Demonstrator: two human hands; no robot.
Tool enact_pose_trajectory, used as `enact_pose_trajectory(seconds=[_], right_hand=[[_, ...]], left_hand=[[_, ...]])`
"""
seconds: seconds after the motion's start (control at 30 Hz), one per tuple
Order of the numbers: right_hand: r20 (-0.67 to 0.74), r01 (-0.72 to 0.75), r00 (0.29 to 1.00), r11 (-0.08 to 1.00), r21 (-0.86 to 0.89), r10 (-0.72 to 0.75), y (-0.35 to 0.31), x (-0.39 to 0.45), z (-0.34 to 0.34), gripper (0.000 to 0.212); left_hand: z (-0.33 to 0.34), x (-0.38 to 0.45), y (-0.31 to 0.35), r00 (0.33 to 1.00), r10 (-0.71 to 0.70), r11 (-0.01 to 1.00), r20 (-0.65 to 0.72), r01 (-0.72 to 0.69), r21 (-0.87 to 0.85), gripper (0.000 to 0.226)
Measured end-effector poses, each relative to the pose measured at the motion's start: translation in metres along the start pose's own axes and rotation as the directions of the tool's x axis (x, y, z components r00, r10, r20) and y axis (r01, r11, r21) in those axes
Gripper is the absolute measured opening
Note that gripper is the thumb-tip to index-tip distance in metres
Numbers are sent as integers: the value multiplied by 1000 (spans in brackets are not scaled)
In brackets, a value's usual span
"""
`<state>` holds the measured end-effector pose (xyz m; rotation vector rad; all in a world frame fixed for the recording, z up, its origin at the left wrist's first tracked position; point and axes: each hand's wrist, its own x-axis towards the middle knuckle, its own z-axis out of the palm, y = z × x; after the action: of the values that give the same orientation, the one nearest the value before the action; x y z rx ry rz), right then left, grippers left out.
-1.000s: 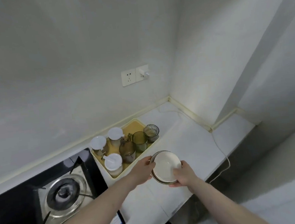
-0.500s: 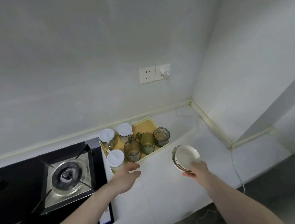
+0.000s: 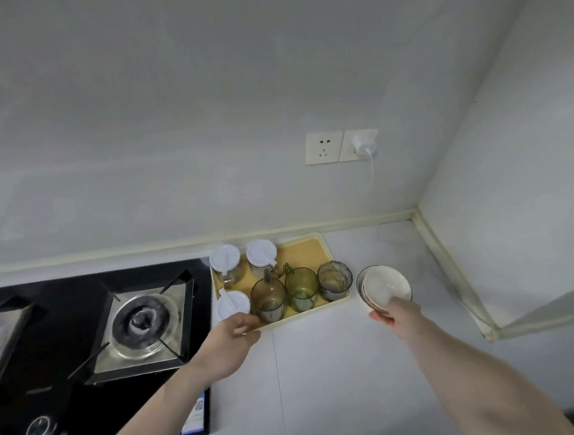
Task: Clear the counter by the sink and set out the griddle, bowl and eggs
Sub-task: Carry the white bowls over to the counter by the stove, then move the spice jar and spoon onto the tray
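Above your right hand [image 3: 398, 315], whose curled fingers gripped them from below, glossy round bowls [image 3: 383, 287] tilted; your left hand [image 3: 228, 342] touched the yellow tray's [image 3: 310, 249] rim, fingers loose.

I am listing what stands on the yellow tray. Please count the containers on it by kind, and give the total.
On the yellow tray:
Jars with white lids: 3
Tinted mugs with handles: 2
Grey patterned glass: 1
Total: 6
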<state>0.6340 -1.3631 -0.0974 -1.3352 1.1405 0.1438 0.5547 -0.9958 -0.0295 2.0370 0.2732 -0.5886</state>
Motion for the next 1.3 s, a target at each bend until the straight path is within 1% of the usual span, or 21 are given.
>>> enact_pose_trajectory(seconds=[0.23,0.33,0.43,0.53,0.63,0.7,0.77,0.8,0.83,0.87,0.9,0.93,0.97,1.0,1.07,1.13,1.17,1.23,1.3], right_hand=[[21,6,1000,999,-40,-5,-27,41,25,53],[44,26,999,998,-53,-24,-33,62,33,53],[106,10,994,996,-91,-1,-44,77,38,54],[167,11,986,997,-74,2,-59,76,41,49],[199,5,980,999,-50,5,-68,68,41,42],[209,-12,977,998,-69,26,-69,66,40,37],[158,-33,986,991,-133,54,-69,61,39,41],[93,-14,995,982,-191,32,-69,58,37,47],[6,37,999,962,-271,-36,-69,51,35,52],[-72,110,987,930,-351,-144,-67,43,34,56],[-121,205,955,898,-389,-271,-66,32,33,58],[-133,327,907,867,-376,-399,-64,18,34,57],[-110,454,852,827,-332,-512,-63,2,36,55],[-53,564,798,776,-283,-600,-60,-16,40,52],[129,694,717,685,-222,-685,-51,-56,58,46],[361,770,633,604,-205,-685,-36,-100,79,41],[485,799,584,567,-201,-651,-24,-126,94,38],[701,843,471,508,-178,-535,4,-175,121,34],[851,870,354,470,-147,-388,29,-216,141,33]], left_hand=[[3,4,-1,997,-54,998,-58,52,-36,29],[6,6,1,992,-87,995,-89,82,-53,23],[9,10,4,988,-106,993,-115,98,-73,17],[11,9,7,987,-113,991,-117,102,-90,16],[10,7,9,988,-104,991,-117,93,-98,16],[8,4,11,989,-89,992,-116,78,-98,16],[5,1,11,989,-81,993,-125,69,-98,16],[4,-1,12,988,-78,993,-135,64,-100,15],[3,-3,12,987,-72,993,-147,57,-103,14],[2,-6,11,986,-65,993,-156,49,-104,14],[1,-11,10,985,-57,994,-165,40,-105,13],[-1,-15,9,983,-50,994,-175,33,-101,13],[-2,-20,8,981,-45,995,-187,26,-100,13],[-4,-27,5,978,-38,995,-204,18,-101,13],[-10,-46,-4,967,-30,996,-252,6,-92,14],[-17,-66,-17,951,-33,996,-308,5,-92,15],[-24,-80,-28,939,-42,995,-342,8,-100,16],[-39,-109,-51,913,-68,993,-403,23,-114,17],[-52,-134,-71,888,-79,995,-452,43,-90,18]])
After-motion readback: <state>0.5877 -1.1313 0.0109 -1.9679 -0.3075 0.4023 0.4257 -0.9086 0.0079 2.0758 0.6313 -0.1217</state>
